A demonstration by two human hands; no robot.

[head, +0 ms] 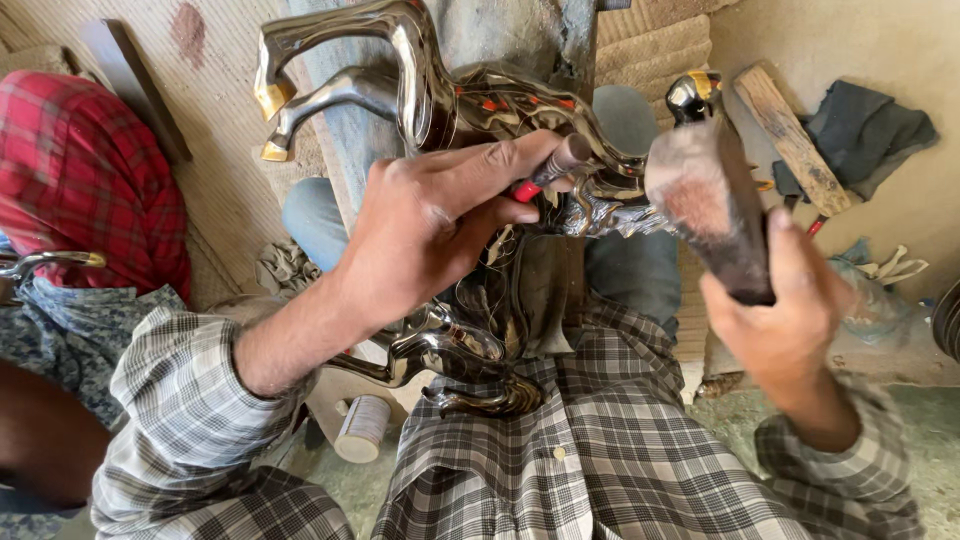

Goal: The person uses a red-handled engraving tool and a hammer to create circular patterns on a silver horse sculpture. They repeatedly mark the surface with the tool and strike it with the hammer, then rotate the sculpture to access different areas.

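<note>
A person's left hand (pixel 430 225) curls its fingers (pixel 500 160) tightly around a small red-handled punch tool (pixel 552 170), its tip set against a shiny metal horse figure (pixel 440 100) lying just beyond the fingertips across the lap. The right hand (pixel 785 300) grips a dark wooden mallet block (pixel 705 200), raised beside the punch, fingers wrapped closed.

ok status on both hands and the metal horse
Left hand pinches a punch tool against the shiny metal horse. Right hand grips a wooden mallet. Horse on lap, nothing blocking.
</note>
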